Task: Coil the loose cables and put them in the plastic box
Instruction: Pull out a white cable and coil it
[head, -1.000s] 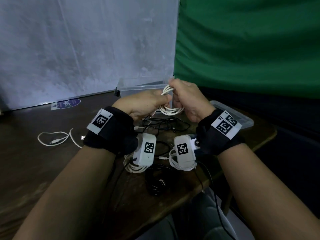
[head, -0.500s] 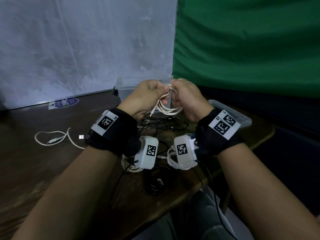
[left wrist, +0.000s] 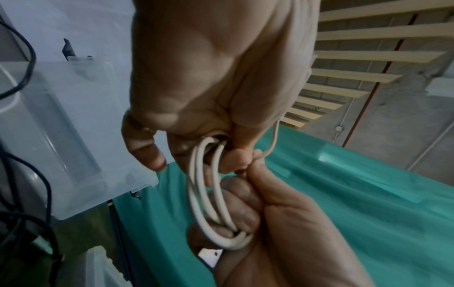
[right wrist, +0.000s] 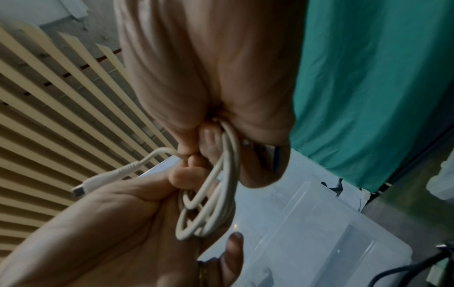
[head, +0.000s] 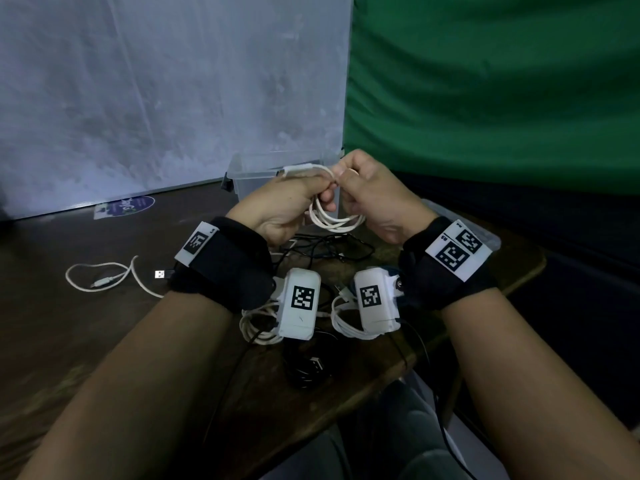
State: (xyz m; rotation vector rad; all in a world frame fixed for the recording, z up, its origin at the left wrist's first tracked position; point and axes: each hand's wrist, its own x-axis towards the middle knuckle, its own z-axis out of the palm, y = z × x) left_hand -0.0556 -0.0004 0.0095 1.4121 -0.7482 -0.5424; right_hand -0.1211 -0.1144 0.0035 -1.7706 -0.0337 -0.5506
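Over a dark wooden table (head: 104, 341), my left hand (head: 284, 206) and right hand (head: 374, 199) pinch a nearly coiled white cable (head: 334, 221) before the far plastic box (head: 256, 174); a loose white cable (head: 104, 275) on the left and tangled black cables (head: 322, 247) wait.

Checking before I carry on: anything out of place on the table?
Mostly normal. One white cable lies loose and uncoiled at the table's left, far from the plastic box. Both hands hold the white coil.
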